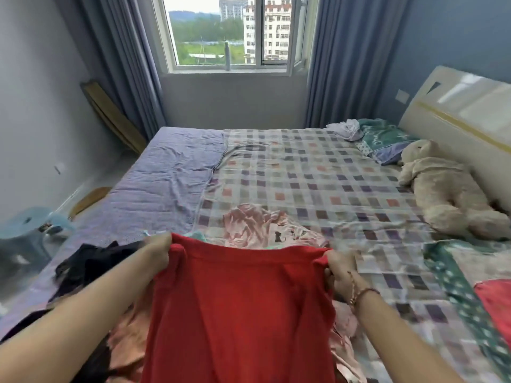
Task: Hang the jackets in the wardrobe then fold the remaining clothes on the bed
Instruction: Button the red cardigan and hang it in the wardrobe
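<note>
Red garment (237, 308) held up over the near edge of the bed (304, 172), stretched flat between both hands. Left hand (157, 251) has its fingers curled round the top left corner; right hand (338, 272) pinches the top right corner, bracelet on that wrist. Cloth hangs down toward the camera, lower part out of frame.

Handling, as judged: light, soft knit, no stiffness; drapes and sags at the middle between the grips. Not slippery, not fragile. Holding at the two top corners looks right for laying it flat before folding.

Beneath and beyond it, a loose heap: pink clothes (257, 228) just behind, dark clothes (91, 261) to the left. Checked sheet on the far half of the bed gives open room. Plush toy (442, 189) lies far right, near the headboard.
</note>
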Tool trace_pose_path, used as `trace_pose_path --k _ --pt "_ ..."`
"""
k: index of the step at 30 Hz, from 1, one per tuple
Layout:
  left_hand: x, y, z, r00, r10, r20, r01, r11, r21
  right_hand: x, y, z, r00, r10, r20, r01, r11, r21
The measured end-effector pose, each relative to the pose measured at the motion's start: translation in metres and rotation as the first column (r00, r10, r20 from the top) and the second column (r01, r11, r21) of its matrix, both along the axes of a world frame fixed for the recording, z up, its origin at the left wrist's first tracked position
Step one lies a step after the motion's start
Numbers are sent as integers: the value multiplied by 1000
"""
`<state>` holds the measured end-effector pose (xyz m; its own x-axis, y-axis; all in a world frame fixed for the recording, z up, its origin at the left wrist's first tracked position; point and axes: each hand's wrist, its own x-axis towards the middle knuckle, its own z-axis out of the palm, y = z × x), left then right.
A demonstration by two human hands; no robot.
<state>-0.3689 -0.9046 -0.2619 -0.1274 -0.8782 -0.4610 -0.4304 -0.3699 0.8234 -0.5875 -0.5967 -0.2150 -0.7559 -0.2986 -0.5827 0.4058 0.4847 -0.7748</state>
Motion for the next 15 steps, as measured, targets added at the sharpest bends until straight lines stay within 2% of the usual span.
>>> trace_pose_path --k 1,2,4,5,7,9,11,12,15 --pt "-3 41 34 998 27 -56 -24 999 39 10 -5 -3 999 -21 -27 21 1000 0" --pt "-9 67 40 999 36 -26 -32 989 141 12 -16 -21 996 73 -52 -72 997 6" --pt "-20 77 3 996 -75 50 60 965 256 33 -36 -49 961 276 -2 -276 961 -17" --pt "-28 69 -43 991 -121 65 93 940 328 34 -60 -85 942 326 83 -319 944 -82" --pt "-34 69 -75 980 -182 77 137 908 396 36 -77 -113 909 383 166 -352 917 -189" --pt "-41 62 -114 965 -228 126 167 912 374 36 -100 -156 891 378 252 -300 906 -300" --pt "-45 60 -126 966 -242 88 194 908 371 40 -107 -163 860 402 315 -279 887 -369" --pt "-47 55 -134 963 -261 62 213 883 418 42 -115 -169 840 421 343 -280 877 -389" --pt "-50 41 -141 946 -320 -49 290 769 570 42 -135 -184 863 462 205 -404 875 -268"
